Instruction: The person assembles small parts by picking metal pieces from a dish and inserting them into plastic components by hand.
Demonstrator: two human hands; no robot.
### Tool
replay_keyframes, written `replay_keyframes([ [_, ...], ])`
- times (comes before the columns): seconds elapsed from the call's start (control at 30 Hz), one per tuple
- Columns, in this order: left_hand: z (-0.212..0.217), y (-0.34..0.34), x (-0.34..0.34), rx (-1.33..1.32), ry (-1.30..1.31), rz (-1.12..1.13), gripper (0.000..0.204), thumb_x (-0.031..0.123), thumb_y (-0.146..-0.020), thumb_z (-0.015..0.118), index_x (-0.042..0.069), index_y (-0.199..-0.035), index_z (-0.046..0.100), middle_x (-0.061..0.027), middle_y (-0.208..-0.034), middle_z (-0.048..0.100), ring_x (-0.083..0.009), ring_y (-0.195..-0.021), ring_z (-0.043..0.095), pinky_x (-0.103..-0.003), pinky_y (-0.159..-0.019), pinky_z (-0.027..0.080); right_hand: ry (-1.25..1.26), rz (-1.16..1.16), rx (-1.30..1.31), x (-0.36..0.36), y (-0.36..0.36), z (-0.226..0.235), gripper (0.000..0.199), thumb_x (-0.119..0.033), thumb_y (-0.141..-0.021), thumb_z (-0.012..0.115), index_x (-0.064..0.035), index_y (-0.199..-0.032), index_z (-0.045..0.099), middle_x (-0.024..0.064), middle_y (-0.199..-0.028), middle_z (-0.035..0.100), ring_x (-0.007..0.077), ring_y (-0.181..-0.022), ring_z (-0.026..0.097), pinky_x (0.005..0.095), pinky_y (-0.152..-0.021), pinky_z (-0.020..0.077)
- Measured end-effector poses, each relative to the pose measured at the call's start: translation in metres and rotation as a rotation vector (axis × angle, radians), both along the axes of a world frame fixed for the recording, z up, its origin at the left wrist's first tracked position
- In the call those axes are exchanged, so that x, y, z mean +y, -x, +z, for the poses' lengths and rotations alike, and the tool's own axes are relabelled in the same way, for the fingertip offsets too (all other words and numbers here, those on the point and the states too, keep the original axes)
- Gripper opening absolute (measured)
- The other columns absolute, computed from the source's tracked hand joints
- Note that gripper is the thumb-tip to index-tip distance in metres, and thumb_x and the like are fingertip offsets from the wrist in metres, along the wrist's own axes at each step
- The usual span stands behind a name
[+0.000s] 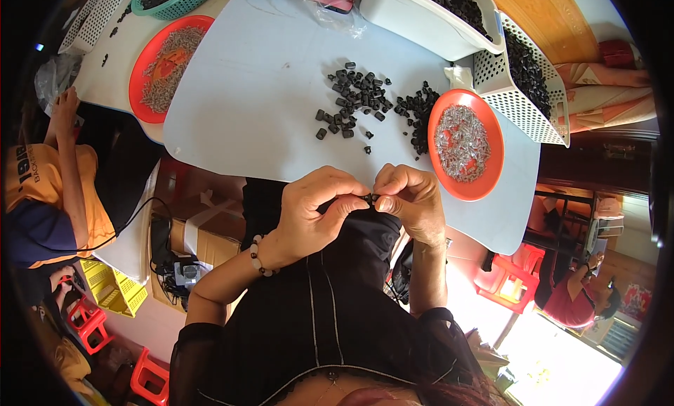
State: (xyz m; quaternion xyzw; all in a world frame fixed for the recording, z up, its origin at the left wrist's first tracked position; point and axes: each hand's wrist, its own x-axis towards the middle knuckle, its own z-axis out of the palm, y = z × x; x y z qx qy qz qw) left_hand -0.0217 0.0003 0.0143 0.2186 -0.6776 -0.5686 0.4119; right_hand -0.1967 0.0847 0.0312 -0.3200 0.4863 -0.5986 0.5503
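Note:
My left hand (316,208) and my right hand (415,204) meet just off the near edge of the light blue table (232,118). Pinched between the fingertips of both is a small black plastic part (370,199); its finer shape is hidden by the fingers. Beyond my hands lies a loose pile of black cylindrical plastic pieces (359,93). A heap of smaller black pieces (419,111) sits to its right. Close to my right hand stands a red-orange plate (496,168) filled with small, shiny, clear or metallic bits (463,142).
A white bin (414,28) and a perforated white basket (516,114), both with black parts, stand at the far right. On the left table are another red plate (136,90) and a green basket (175,11). A person in an orange shirt (91,181) sits at left.

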Motion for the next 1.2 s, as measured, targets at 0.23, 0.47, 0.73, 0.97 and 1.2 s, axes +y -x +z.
replay_keyframes([
  [0.23, -0.004, 0.000, 0.003, -0.002, -0.085, -0.024, 0.012, -0.002, -0.081, 0.076, 0.002, -0.092, 0.072, -0.0082, -0.084, 0.070, -0.0185, -0.071, 0.066, -0.028, -0.063, 0.051, -0.001, -0.004, 0.011, 0.001, -0.003, 0.000, 0.019, -0.004, -0.076, 0.084, -0.0013, -0.081, 0.066, 0.0080, -0.080, 0.063, 0.0130, -0.072, 0.054, 0.0261, -0.065, 0.0445],
  [0.47, 0.001, -0.004, 0.002, -0.038, 0.070, -0.011, 0.019, -0.007, -0.079, 0.075, 0.002, -0.095, 0.071, -0.0091, -0.087, 0.070, -0.0182, -0.072, 0.066, -0.028, -0.061, 0.052, -0.013, 0.016, -0.041, 0.001, -0.005, -0.002, 0.021, -0.005, -0.076, 0.085, -0.0006, -0.077, 0.064, 0.0065, -0.076, 0.060, 0.0136, -0.073, 0.053, 0.0268, -0.064, 0.0435],
  [0.73, 0.007, -0.012, 0.007, -0.031, 0.274, -0.002, 0.016, -0.007, -0.080, 0.075, -0.001, -0.093, 0.070, -0.0095, -0.088, 0.067, -0.0169, -0.070, 0.064, -0.025, -0.059, 0.052, -0.020, 0.168, -0.122, 0.006, -0.002, -0.001, 0.012, 0.008, -0.078, 0.079, 0.0035, -0.080, 0.068, 0.0101, -0.084, 0.066, 0.0147, -0.077, 0.062, 0.0276, -0.071, 0.0516],
  [0.97, 0.004, -0.014, 0.005, -0.017, 0.348, 0.013, 0.016, -0.009, -0.080, 0.075, -0.002, -0.093, 0.069, -0.0095, -0.087, 0.066, -0.0181, -0.069, 0.063, -0.026, -0.058, 0.051, -0.106, 0.172, -0.126, 0.003, -0.005, 0.004, 0.012, 0.007, -0.077, 0.080, 0.0045, -0.081, 0.068, 0.0100, -0.083, 0.067, 0.0153, -0.078, 0.063, 0.0277, -0.072, 0.0515],
  [1.2, 0.000, -0.015, 0.006, -0.026, 0.397, 0.048, 0.016, -0.010, -0.079, 0.073, -0.002, -0.093, 0.069, -0.0091, -0.086, 0.067, -0.0190, -0.069, 0.063, -0.027, -0.058, 0.051, -0.124, 0.189, -0.174, -0.001, -0.008, 0.000, 0.011, 0.005, -0.081, 0.078, 0.0039, -0.082, 0.068, 0.0091, -0.084, 0.068, 0.0144, -0.078, 0.063, 0.0276, -0.073, 0.0523],
])
